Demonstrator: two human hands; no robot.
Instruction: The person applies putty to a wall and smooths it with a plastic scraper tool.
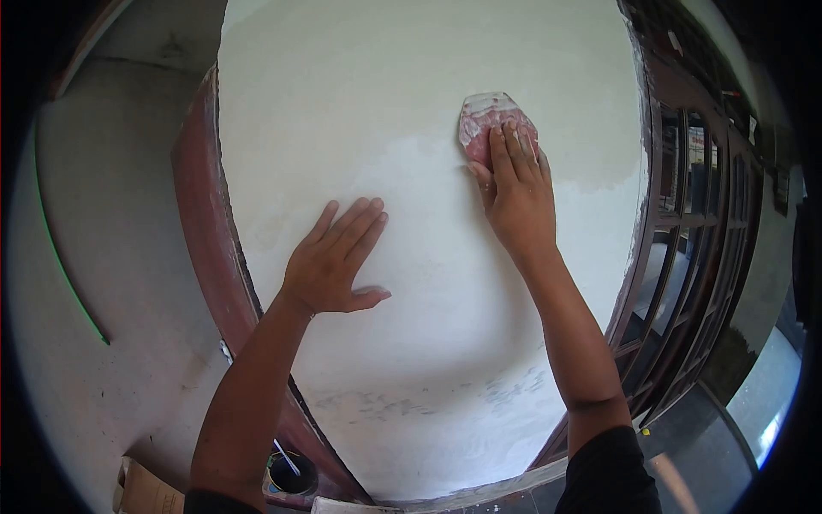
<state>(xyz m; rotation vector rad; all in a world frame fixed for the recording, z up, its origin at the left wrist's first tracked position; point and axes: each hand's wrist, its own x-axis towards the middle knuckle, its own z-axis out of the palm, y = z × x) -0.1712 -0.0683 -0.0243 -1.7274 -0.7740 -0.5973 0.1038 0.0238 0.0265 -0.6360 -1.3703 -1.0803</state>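
Note:
My right hand [519, 193] presses a reddish piece of sandpaper [491, 116], smeared with white dust, against the upper part of a pale wall panel [428, 334]. Its fingers lie over the lower half of the sheet, and the thumb is at the left edge. Lower and to the left, my left hand [336, 261] rests flat on the same panel, fingers stretched out, thumb apart, holding nothing. The panel is whiter in the middle and greyish-beige above, with dark smudges low down.
A dark red wooden frame [199, 176] borders the panel on the left. Brown glazed doors [676, 248] stand to the right. At lower left are a dark container [293, 474] with a stick in it and a cardboard box [147, 490]. A green line [64, 274] runs along the left.

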